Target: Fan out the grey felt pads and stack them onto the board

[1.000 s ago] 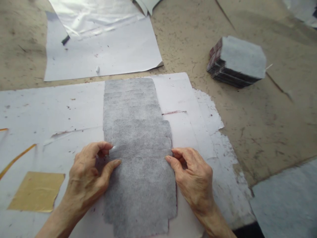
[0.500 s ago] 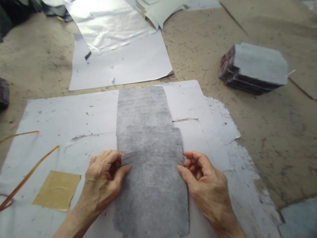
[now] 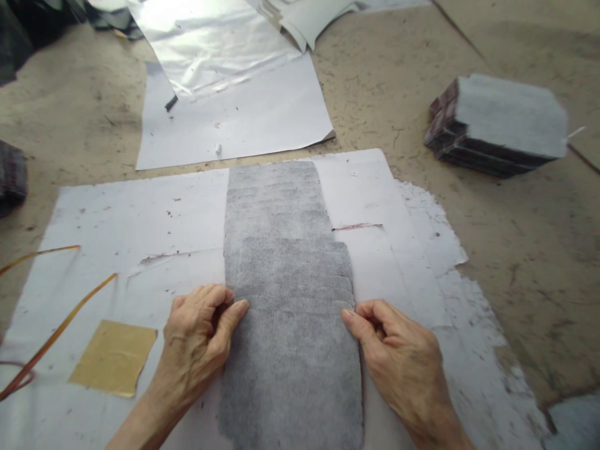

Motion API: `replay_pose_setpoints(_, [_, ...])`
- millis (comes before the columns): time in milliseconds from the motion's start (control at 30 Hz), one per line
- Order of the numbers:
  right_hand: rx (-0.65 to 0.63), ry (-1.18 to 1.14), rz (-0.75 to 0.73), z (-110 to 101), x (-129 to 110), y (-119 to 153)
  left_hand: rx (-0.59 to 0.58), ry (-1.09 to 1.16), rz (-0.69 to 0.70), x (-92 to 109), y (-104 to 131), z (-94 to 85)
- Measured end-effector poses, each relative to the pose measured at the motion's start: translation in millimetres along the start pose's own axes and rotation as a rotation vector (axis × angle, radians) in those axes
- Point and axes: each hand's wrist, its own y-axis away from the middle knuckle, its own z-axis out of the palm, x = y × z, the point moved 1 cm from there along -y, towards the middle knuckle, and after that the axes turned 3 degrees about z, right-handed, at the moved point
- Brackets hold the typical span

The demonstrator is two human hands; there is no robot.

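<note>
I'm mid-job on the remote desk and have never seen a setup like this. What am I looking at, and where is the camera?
There is no machine here: you see a person's bare left hand and right hand. The camera is worn on their head, looking forward and down. Between the hands lie overlapping grey pieces on white paper, and each hand pinches a side edge of them. To the left are a yellow square and thin orange strips. Far right, on the tan table, sits a stack with a pale grey top. A shiny sheet lies at the far side.
</note>
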Motion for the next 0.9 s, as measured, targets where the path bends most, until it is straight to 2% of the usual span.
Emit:
replay_pose_setpoints(233, [-0.039, -0.013, 0.023, 0, 2, -2, -0.008, -0.002, 0.013, -1, -1, 1.1])
replay_pose_setpoints(467, [0.008, 0.038, -0.038, 1, 0, 0, 0.034, -0.070, 0.031, 0, 2, 4.0])
replay_pose_setpoints(533, [0.073, 0.101, -0.087, 0, -1, 1, 0.095, -0.085, 0.040, 0, 3, 4.2])
replay_pose_setpoints(633, [0.154, 0.127, -0.286, -4, -3, -5, 0.184, -0.129, 0.127, 1, 1, 2.2])
replay_pose_setpoints(700, [0.084, 0.078, -0.427, -7, -4, -13, 0.159, -0.172, 0.233, 1, -4, -0.3])
replay_pose_setpoints(767, [-0.040, 0.035, -0.468, -9, -4, -23, 0.079, -0.203, 0.307, 1, -10, -3.4])
replay_pose_setpoints(900, [-0.224, 0.019, -0.323, -11, -4, -39, -0.084, -0.156, 0.276, 2, -25, -9.6])
